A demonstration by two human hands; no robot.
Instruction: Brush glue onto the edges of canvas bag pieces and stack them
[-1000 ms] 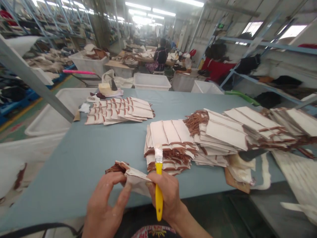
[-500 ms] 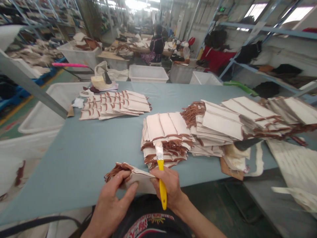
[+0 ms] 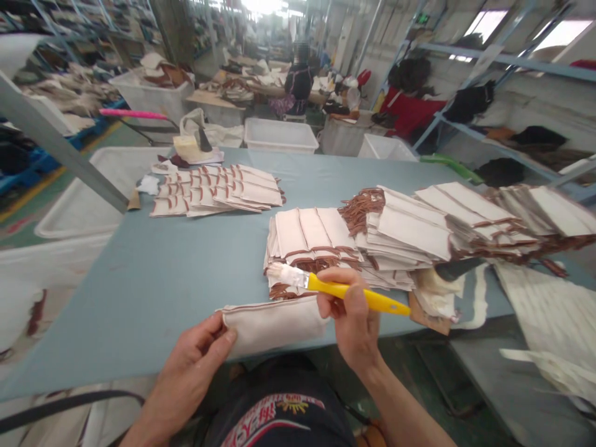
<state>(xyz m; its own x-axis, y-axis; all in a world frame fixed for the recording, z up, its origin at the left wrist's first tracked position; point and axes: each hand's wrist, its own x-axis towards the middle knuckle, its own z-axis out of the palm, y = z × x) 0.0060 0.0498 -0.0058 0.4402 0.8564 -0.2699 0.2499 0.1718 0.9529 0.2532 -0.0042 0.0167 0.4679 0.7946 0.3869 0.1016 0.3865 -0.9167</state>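
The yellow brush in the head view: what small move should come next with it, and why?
Probably lower the yellow brush until its bristles meet the cream piece. The right hand holds it with bristles raised beyond the piece's far edge, while the left hand pins the piece's left end flat on the table.

Ceiling lights [image 3: 261, 5] far beyond the left hand [image 3: 195, 360] are blowing out into white glare, windows [image 3: 559, 25] past the right hand [image 3: 354, 320] are glowing, soft even light is falling on the table [image 3: 162, 279], and edges are bending, blurring
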